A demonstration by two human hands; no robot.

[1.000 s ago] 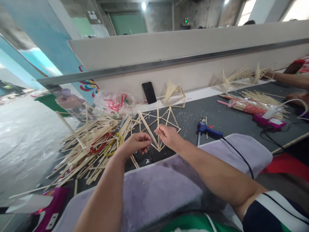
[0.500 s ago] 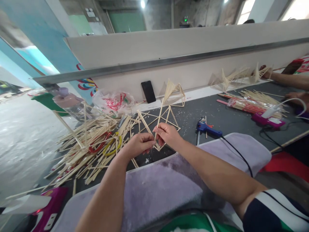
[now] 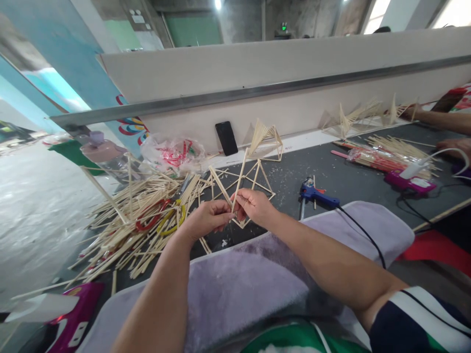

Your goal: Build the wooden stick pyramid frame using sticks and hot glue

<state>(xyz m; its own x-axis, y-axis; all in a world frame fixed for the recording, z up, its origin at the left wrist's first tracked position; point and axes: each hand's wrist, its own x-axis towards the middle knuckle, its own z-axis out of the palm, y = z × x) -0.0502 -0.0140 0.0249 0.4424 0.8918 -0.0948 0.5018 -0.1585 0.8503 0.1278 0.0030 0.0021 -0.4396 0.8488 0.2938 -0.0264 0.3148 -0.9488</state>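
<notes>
My right hand pinches a thin wooden stick that stands up at a slant above the fingers. Close beside it, my left hand is closed, thumb and fingertips together at the stick's lower end. Both hands are over a small frame of glued sticks on the dark table; its near corner shows just below my fingers. Another pair of sticks leans up from behind my left fingers. The exact contact at the fingertips is partly hidden.
Loose sticks with red-and-yellow-handled scissors lie left. A blue glue gun and its cord are right. Behind stand a phone and a finished stick model. A co-worker's arm reaches in far right.
The stick's lower end has shifted slightly left, and its top has dropped a little. Both hands have moved slightly left with it.
</notes>
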